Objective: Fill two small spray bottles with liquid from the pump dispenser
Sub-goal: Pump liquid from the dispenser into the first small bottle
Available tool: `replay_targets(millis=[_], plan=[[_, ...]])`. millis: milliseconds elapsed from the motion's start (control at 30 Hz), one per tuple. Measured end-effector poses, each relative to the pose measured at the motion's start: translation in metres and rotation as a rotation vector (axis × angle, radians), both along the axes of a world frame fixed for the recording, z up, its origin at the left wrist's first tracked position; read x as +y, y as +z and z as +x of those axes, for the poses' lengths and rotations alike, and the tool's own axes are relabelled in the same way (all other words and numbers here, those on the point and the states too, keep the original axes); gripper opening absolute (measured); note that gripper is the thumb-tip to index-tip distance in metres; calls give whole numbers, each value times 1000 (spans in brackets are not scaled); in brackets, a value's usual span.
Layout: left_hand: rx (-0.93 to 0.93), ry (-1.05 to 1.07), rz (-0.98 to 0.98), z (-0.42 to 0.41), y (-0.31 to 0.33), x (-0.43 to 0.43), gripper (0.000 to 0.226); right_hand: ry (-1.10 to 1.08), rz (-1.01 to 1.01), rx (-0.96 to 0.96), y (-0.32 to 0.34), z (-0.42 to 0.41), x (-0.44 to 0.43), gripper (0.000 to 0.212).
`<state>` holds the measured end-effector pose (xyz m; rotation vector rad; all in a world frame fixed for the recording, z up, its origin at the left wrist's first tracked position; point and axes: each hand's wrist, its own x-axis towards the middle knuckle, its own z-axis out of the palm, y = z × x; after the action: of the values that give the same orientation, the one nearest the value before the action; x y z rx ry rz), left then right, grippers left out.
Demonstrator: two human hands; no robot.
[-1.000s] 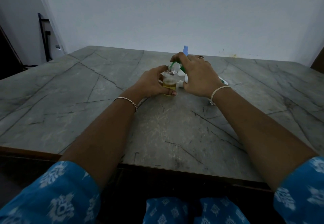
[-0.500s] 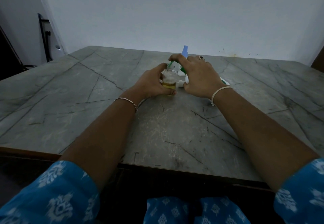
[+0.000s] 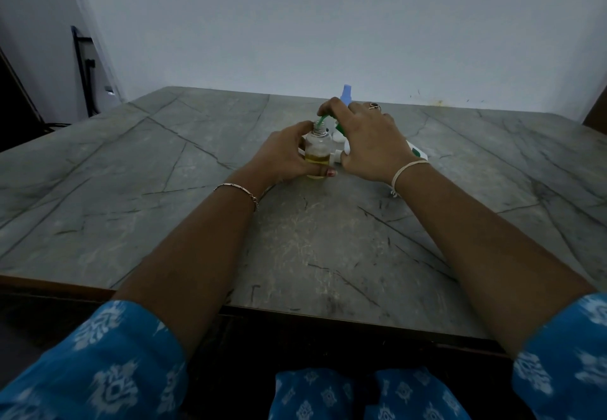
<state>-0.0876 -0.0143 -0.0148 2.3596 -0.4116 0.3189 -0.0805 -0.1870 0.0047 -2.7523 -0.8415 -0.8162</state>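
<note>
A small clear spray bottle (image 3: 318, 148) stands uncapped on the grey stone table (image 3: 164, 196), with yellow liquid in its lower part. My left hand (image 3: 282, 156) is wrapped around it from the left. My right hand (image 3: 368, 138) covers the white pump dispenser (image 3: 417, 153), which lies tilted behind it; its green spout (image 3: 322, 120) points down into the bottle's neck, under my forefinger. Behind my right hand a second small bottle with a pale blue cap (image 3: 346, 92) sticks up, its body mostly hidden.
The table's near wooden edge (image 3: 328, 316) runs across the front, above my lap in blue patterned cloth. A white wall stands behind the table. A dark stand (image 3: 83, 68) leans at the far left.
Both hands have stayed in place on the bottle and the dispenser. The right forefinger has shifted slightly on the green spout.
</note>
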Motion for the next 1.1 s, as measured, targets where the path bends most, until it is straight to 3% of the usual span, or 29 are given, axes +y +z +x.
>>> replay_targets(millis=[267, 733, 1100], plan=[[12, 26, -44, 2, -3, 2, 91, -24, -64, -3, 1, -3, -4, 82], [38, 59, 7, 6, -4, 2, 96, -21, -15, -6, 0, -3, 2, 66], [46, 56, 2, 7, -4, 2, 99, -40, -73, -11, 1, -7, -3, 80]])
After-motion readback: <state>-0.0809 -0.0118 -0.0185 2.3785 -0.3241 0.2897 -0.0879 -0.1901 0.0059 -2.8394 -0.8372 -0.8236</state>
